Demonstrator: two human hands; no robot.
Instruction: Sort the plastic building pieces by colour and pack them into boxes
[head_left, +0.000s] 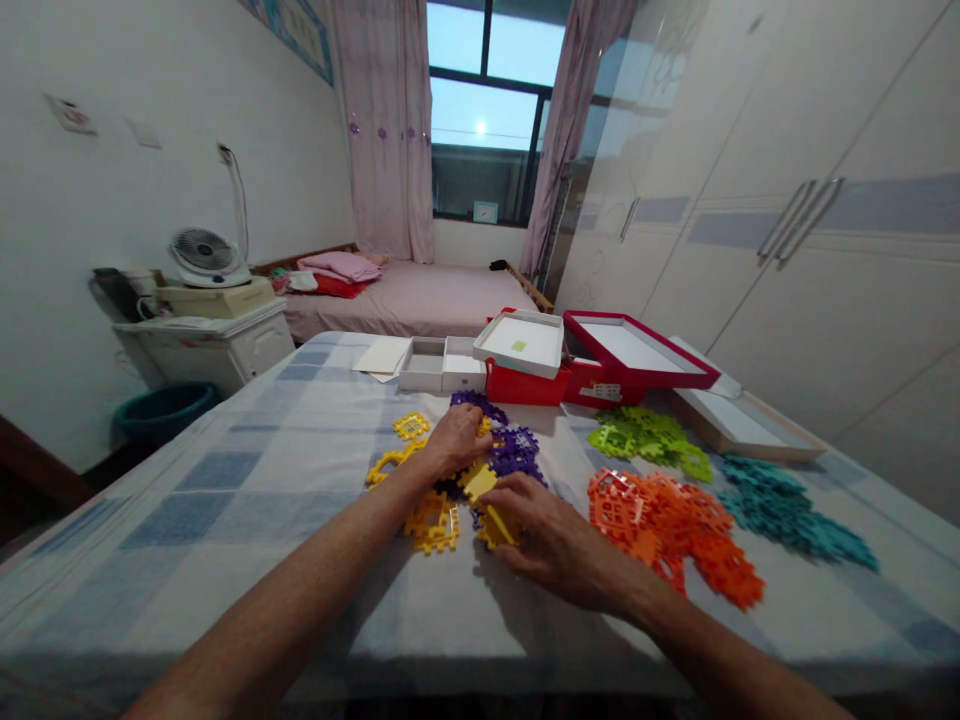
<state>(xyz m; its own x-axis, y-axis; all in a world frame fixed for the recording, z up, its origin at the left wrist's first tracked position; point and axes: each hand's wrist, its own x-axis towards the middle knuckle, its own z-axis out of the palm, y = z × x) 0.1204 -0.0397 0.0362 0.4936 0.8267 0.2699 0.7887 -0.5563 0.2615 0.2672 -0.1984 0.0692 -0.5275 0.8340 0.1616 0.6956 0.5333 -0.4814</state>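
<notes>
Flat plastic interlocking pieces lie sorted by colour on a checked tablecloth [247, 470]. My left hand [456, 440] rests curled on the yellow pieces [431, 525] and purple pieces [514, 450]; whether it grips one is unclear. My right hand [544, 535] is closed on a yellow piece [491, 520] at the near edge of that pile. An orange pile [667, 525] lies just right of my right hand.
A green pile [649, 435] and a teal pile [787, 510] lie farther right. Red boxes with white trays [570, 360] and a small white box [442, 365] stand at the table's far side. A bed, a fan on a cabinet and wardrobes surround the table.
</notes>
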